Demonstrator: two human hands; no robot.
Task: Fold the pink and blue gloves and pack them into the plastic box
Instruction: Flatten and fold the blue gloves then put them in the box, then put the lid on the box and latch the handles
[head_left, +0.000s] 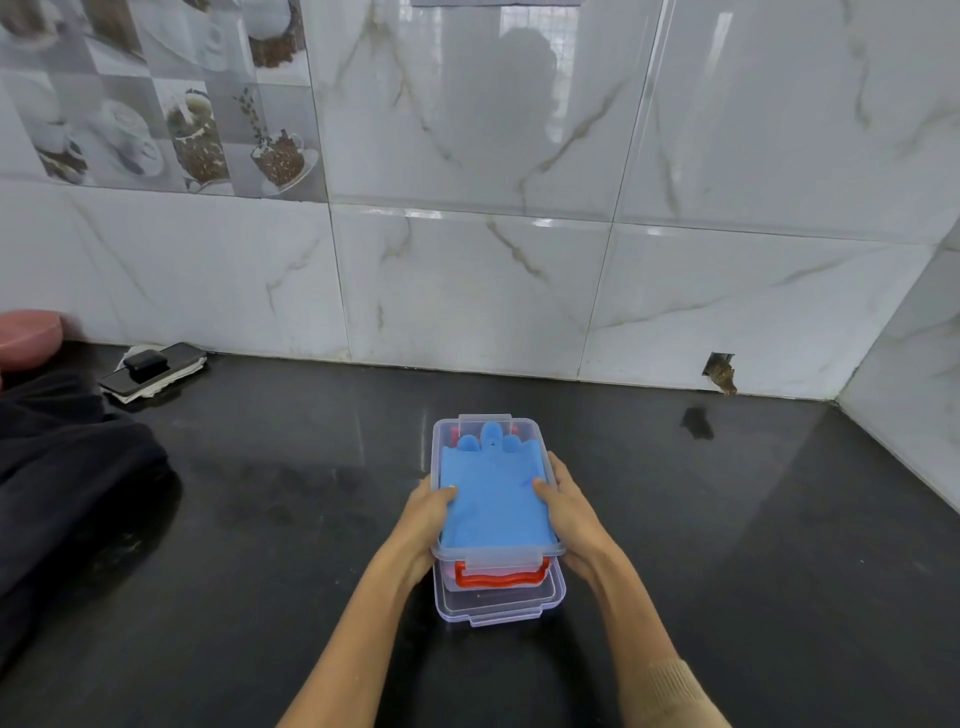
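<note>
A clear plastic box (540, 436) sits in the middle of the black counter, resting partly on its clear lid (498, 608), which has an orange handle (501, 577). A folded blue glove (493, 499) lies on top inside the box, fingertips toward the wall. A bit of red-pink shows at the box's far corners; the pink glove is otherwise hidden. My left hand (428, 519) grips the box's left side, thumb on the blue glove. My right hand (569, 512) grips the right side, thumb also pressing the glove.
A dark cloth (62, 478) lies heaped at the left. A phone with a small black item on white paper (153, 366) rests near the wall, beside a pink round object (28, 338). The tiled wall has a hole (719, 371) at the right.
</note>
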